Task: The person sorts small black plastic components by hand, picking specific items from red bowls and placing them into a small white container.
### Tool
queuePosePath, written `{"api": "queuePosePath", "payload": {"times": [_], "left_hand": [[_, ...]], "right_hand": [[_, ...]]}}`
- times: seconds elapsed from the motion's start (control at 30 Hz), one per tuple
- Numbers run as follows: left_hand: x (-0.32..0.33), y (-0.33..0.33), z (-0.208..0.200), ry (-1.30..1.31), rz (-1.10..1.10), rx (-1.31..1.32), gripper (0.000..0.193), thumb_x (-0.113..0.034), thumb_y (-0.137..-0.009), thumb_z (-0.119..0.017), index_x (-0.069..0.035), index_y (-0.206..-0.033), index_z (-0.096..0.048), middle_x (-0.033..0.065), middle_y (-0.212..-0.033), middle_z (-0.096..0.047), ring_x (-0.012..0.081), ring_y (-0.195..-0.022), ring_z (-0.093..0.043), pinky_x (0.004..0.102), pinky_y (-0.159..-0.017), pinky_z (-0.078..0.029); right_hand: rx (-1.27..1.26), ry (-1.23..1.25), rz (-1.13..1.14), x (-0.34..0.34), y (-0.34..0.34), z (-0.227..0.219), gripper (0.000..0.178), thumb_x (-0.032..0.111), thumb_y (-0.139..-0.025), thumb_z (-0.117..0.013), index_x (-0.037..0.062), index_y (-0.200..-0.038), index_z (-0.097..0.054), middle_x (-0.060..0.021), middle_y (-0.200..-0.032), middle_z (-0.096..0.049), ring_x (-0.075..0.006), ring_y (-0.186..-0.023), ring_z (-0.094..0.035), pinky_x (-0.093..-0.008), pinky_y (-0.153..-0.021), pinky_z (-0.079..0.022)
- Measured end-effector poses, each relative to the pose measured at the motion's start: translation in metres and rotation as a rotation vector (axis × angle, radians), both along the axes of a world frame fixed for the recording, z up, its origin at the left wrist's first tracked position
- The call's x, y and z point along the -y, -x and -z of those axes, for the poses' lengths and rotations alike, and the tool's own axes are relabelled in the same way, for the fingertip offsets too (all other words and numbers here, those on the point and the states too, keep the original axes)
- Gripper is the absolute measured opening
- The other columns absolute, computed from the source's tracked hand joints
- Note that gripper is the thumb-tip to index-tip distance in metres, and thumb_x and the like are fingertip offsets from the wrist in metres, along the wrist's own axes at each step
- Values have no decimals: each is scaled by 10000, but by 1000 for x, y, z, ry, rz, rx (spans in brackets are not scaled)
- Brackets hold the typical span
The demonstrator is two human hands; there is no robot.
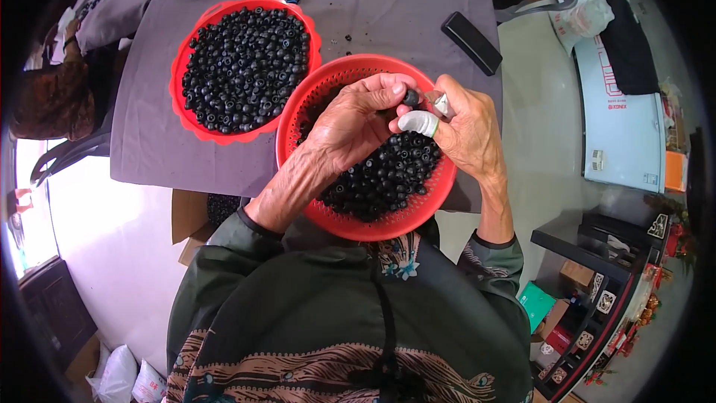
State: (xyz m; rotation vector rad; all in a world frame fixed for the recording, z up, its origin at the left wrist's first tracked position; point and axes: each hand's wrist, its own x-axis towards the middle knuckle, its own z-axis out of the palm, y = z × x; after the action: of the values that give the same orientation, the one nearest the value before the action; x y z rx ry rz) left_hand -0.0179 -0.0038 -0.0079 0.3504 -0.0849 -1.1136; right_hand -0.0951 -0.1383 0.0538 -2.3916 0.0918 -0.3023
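One scalloped red basket (179, 93) and one red colander (420, 218), the latter overlapping the near edge of the bench (403, 19), hold black bead-like pieces (373, 188) (far too many to count). Above the colander, the left hand (344, 125) pinches one black piece (412, 97); the right hand (471, 125) curls close, wearing one white thumb sheath (418, 124), and whether it grips the partly hidden pale pointed object (443, 107) I cannot tell

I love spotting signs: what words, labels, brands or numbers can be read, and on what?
Pale-blue rectangular box-like thing: red lettering, not copied here; its labels too small to read.
White plastic bag, upper right: reddish print, too blurred.
White plastic bag, lower left: red marks, too small.
Round black beads, perforated red plastic basket: none visible.
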Motion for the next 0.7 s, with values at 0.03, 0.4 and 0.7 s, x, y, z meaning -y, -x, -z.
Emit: {"api": "queuePosePath", "payload": {"times": [0.03,0.4,0.7], "left_hand": [[1,2,-4,-15,-14,-16,148,-99,-851,-536,11,-941,-578,60,-815,-591,117,-673,-536,228,-601,-442],[2,9,-21,-111,-60,24,126,-122,-853,-546,-20,-918,-580,34,-832,-607,85,-699,-536,206,-589,-431],[2,9,-24,-177,-78,43,119,-135,-850,-553,-37,-911,-582,21,-836,-607,73,-712,-545,197,-601,-448]], "right_hand": [[16,6,-17,1,0,-1,484,341,-639,-753,17,-655,-394,-36,-512,-435,-86,-479,-349,-258,-437,-351],[11,133,-11,-2,-2,-13,519,396,-623,-748,21,-654,-391,-62,-499,-384,-170,-467,-324,-301,-436,-343],[41,150,-14,-1,-4,-6,508,392,-648,-731,18,-668,-388,-84,-513,-389,-213,-468,-326,-315,-442,-348]]}}
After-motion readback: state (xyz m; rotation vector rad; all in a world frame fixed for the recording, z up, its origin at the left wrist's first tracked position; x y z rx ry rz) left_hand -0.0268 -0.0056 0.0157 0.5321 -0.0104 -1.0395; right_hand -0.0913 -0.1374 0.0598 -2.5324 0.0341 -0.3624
